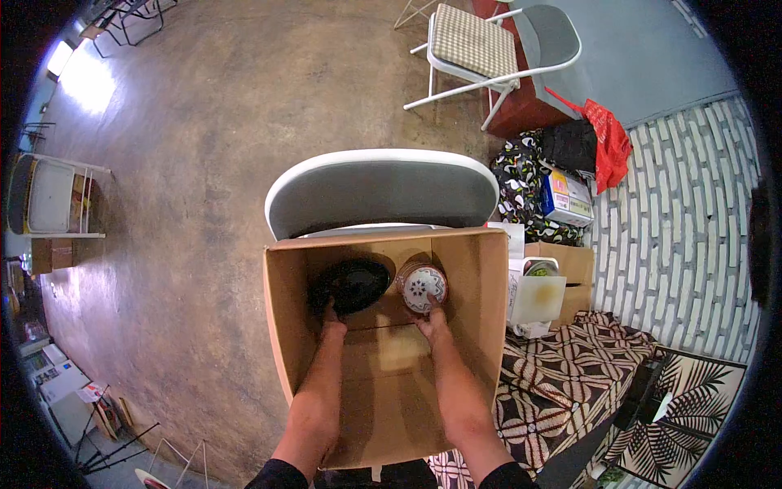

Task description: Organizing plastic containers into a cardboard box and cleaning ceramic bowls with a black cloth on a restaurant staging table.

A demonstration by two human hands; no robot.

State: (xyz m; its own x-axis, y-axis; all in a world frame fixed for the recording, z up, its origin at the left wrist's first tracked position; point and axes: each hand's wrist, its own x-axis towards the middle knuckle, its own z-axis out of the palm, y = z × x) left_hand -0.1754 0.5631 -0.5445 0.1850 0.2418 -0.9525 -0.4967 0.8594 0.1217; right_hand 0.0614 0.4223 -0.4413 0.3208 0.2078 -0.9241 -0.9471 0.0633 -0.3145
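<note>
Both my hands reach down into a deep, open cardboard box point(391, 422). At the far left inside it is a black oval dish or plate point(357, 284), and my left hand point(332, 321) grips its near edge, the fingers hidden beneath. To the right is a stack of patterned bowls point(423, 286), white with a dark flower motif and a reddish rim. My right hand point(432, 318) holds the stack, thumb on its near side and fingers low around it. The dish and the bowls stand apart, close to the far wall of the box.
A grey folding chair's backrest point(385, 189) rises just beyond the box. On the right are a patterned cloth point(568, 385), a white container point(537, 299), a cardboard box point(568, 263), a boxed product point(567, 197) and a red bag point(608, 143). Another folding chair point(473, 43) stands farther off.
</note>
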